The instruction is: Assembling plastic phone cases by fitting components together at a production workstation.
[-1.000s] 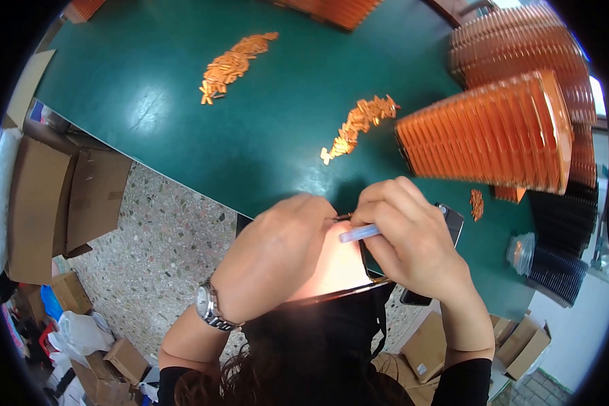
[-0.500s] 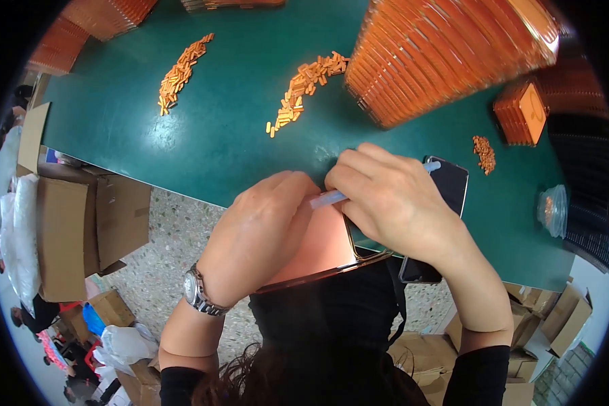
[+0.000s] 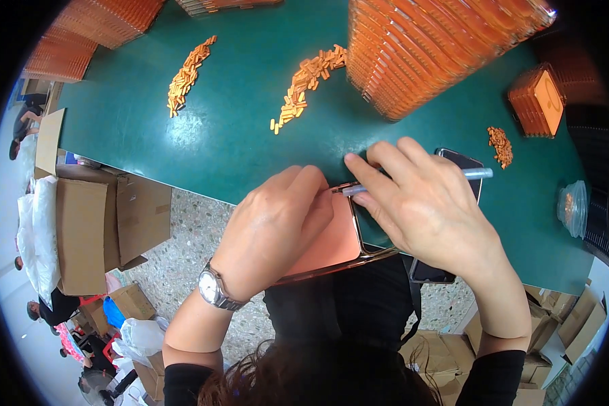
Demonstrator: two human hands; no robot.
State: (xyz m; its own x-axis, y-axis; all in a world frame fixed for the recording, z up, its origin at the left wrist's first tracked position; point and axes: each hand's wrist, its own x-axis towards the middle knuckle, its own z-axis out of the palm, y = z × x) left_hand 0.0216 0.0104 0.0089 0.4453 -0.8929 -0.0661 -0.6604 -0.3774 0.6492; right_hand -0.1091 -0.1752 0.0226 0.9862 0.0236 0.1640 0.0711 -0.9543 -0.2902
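The right hand (image 3: 426, 203) is gripping a slim, translucent pen-like tool (image 3: 477, 174), whose middle is running out of sight behind the fingers; its narrow tip is pointing left and its far end is showing on the other side of the hand. The index finger is reaching out above the tool. The left hand (image 3: 281, 216) is curling inward with bent fingers beside that tip, but its fingertips are hiding whatever they may be pinching, so whether it is gripping anything I cannot tell. The salmon-coloured, glossy-rimmed piece (image 3: 335, 247) is lying beneath the hands at the near edge of the green counter (image 3: 237, 135), with the left hand covering much of it.

A dark phone (image 3: 432, 272) is lying partly behind the right hand and forearm, only its two ends showing. Beyond the hands, two piles of small orange pieces, a left one (image 3: 186, 78) and a middle one (image 3: 309, 78), are resting on the counter. A tall orange stack (image 3: 426, 54) is rising by the middle pile, its top being cut off by the frame. A clear round container (image 3: 573, 210) is standing at the right, its contents being hard to make out.
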